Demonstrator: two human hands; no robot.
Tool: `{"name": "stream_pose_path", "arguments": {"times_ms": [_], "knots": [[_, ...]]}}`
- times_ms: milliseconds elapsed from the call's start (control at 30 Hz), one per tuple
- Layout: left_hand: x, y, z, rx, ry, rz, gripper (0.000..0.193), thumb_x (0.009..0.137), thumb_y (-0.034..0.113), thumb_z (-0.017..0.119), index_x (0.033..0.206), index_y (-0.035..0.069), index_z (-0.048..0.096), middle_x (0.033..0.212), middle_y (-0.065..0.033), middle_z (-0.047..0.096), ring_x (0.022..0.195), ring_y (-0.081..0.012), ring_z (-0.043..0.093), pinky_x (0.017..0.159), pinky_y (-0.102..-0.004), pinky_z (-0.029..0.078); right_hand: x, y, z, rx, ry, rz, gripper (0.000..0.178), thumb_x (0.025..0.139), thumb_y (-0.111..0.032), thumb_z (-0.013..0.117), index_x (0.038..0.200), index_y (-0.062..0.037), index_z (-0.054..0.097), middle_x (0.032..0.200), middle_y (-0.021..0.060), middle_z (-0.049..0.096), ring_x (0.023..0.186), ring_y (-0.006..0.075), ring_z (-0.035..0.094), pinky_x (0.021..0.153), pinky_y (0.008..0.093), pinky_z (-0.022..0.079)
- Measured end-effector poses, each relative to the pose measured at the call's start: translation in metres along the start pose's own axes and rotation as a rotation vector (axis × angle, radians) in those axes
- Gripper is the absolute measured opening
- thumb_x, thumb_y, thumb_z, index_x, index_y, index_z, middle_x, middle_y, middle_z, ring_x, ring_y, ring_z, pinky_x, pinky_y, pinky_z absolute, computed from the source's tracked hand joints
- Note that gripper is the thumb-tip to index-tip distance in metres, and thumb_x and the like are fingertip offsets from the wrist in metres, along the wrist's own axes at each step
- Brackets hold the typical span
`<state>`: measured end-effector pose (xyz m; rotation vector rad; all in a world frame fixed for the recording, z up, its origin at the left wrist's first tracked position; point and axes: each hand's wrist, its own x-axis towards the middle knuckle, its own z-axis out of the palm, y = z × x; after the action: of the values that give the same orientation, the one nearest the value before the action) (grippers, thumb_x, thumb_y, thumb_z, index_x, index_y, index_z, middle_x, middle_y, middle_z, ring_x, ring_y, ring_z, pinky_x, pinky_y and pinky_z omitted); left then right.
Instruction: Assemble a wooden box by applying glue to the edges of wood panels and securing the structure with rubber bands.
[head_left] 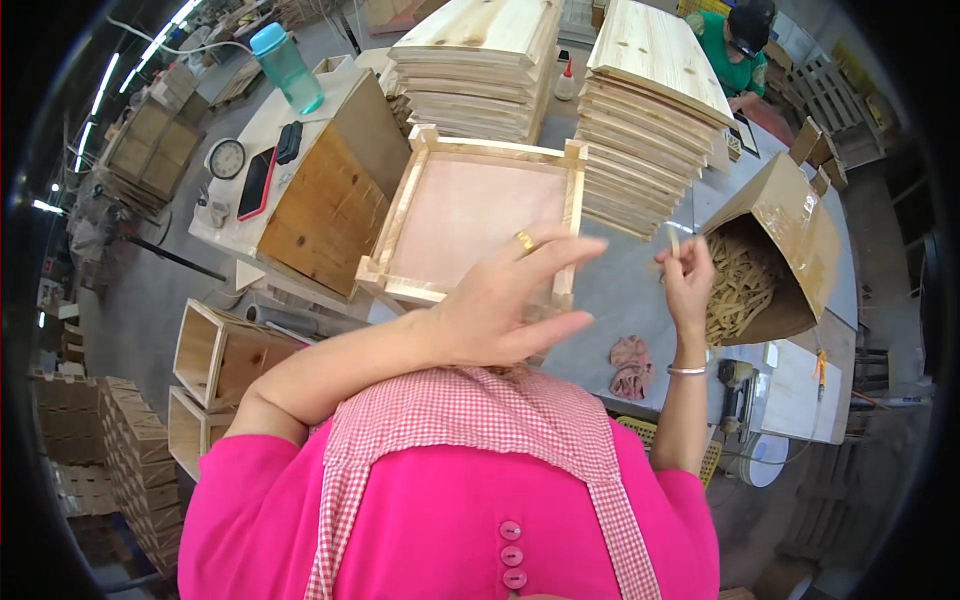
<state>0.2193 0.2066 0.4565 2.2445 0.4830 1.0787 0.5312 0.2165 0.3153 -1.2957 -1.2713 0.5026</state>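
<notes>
A square wooden frame [500, 150] with raised corner posts and a thin pale panel inside stands in front of me. Over its near right corner is my left hand [505, 300], fingers spread, a gold ring on one; nothing shows in its grasp. To the right, my right hand [688, 285] pinches a small thin wooden strip [674, 240] between thumb and fingers. Beside that hand a cardboard box [805, 225] lies tipped with its opening toward me, full of loose wooden strips [738, 285].
Two tall stacks of wooden panels [480, 30] [655, 60] rise behind the frame, a glue bottle [565, 82] between them. A phone [257, 183], clock [226, 158] and teal bottle [290, 70] sit left. A pink cloth [631, 367] lies right; a co-worker [715, 45] is beyond.
</notes>
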Motion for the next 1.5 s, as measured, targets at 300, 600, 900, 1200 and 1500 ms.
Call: {"name": "stream_pose_path", "arguments": {"times_ms": [300, 600, 900, 1200, 1500], "knots": [[0.01, 0.029, -0.088, 0.362, -0.148, 0.198, 0.053, 0.079, 0.016, 0.081, 0.128, 0.011, 0.064, 0.139, -0.0126, 0.058, 0.133, -0.0331, 0.052, 0.113, -0.0489, 0.036, -0.003, -0.25, 0.078, -0.174, -0.6, -0.697, 0.008, 0.083, -0.003, 0.065, 0.086, -0.0028, 0.057, 0.071, 0.0135, 0.054, 0.063, 0.0305, 0.057, 0.065, 0.0365, 0.048], [-0.031, -0.004, -0.115, -0.782, -0.097, -0.227, 0.009, 0.085, 0.01, 0.07, 0.09, 0.003, 0.068, 0.082, -0.0081, 0.066, 0.081, -0.0249, 0.065, 0.084, -0.0331, 0.05, -0.001, -0.242, 0.099, -0.182, -0.719, -0.625, 0.018, 0.084, -0.007, 0.068, 0.072, -0.0062, 0.054, 0.061, 0.0093, 0.048, 0.055, 0.03, 0.05, 0.064, 0.0376, 0.042], [-0.008, -0.135, -0.191, 0.624, -0.041, 0.11, 0.022, 0.078, 0.011, 0.061, 0.067, 0.008, 0.043, 0.059, -0.0055, 0.043, 0.06, -0.0261, 0.049, 0.086, -0.0414, 0.043, 0.095, -0.162, 0.076, -0.462, -0.468, -0.674, 0.039, 0.087, -0.018, 0.071, 0.065, -0.0057, 0.041, 0.061, 0.0076, 0.039, 0.058, 0.0239, 0.039, 0.07, 0.0361, 0.033], [-0.05, -0.143, -0.183, 0.471, 0.026, -0.083, 0.023, 0.08, 0.008, 0.062, 0.07, 0.007, 0.041, 0.068, -0.0031, 0.045, 0.068, -0.0239, 0.053, 0.097, -0.0414, 0.042, 0.071, -0.107, 0.048, -0.465, -0.444, -0.465, 0.043, 0.089, -0.023, 0.069, 0.068, -0.0041, 0.037, 0.067, 0.0088, 0.038, 0.065, 0.0296, 0.039, 0.071, 0.0388, 0.033], [-0.086, -0.111, -0.194, 0.047, -0.215, -0.329, 0.025, 0.08, 0.025, 0.064, 0.092, 0.005, 0.055, 0.117, -0.0157, 0.062, 0.129, -0.031, 0.05, 0.112, -0.0442, 0.034, 0.017, -0.129, 0.04, -0.477, -0.646, -0.345, 0.054, 0.087, -0.055, 0.062, 0.076, -0.0069, 0.041, 0.081, 0.01, 0.044, 0.085, 0.0303, 0.048, 0.087, 0.0402, 0.035]]}}
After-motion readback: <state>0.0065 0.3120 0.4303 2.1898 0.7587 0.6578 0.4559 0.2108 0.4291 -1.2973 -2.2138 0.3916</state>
